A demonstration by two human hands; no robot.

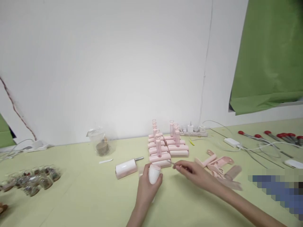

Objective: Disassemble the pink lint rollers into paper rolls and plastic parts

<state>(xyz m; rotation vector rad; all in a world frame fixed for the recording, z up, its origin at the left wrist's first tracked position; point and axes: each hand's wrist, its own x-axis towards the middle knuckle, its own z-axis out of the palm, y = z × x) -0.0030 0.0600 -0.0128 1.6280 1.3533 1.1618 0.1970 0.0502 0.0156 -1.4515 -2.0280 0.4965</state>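
Curled fingers make the left hand (148, 186) grip, closed around a white roller (154, 173) held upright just above the desk (82, 195). To its right, the right hand (193, 172) pinches what looks like a thin metal rod (170, 163) between thumb and fingertips, though blur makes that hard to confirm.

At the far left, small glass jars (35, 180) sit clustered, each with brownish contents. Farther back, a clear plastic bag (101, 142) holds a brown lump. A second roller (126, 168) lies on its side near the left hand. Behind the hands stands a stack of pink rollers (169, 149), and loose pink handles (216, 162) lie to its right.

The desk is pale green and backed by a white wall (118, 63), with a green sheet (267, 53) at upper right. Red-handled tools (284, 136) are cut off at the right edge.
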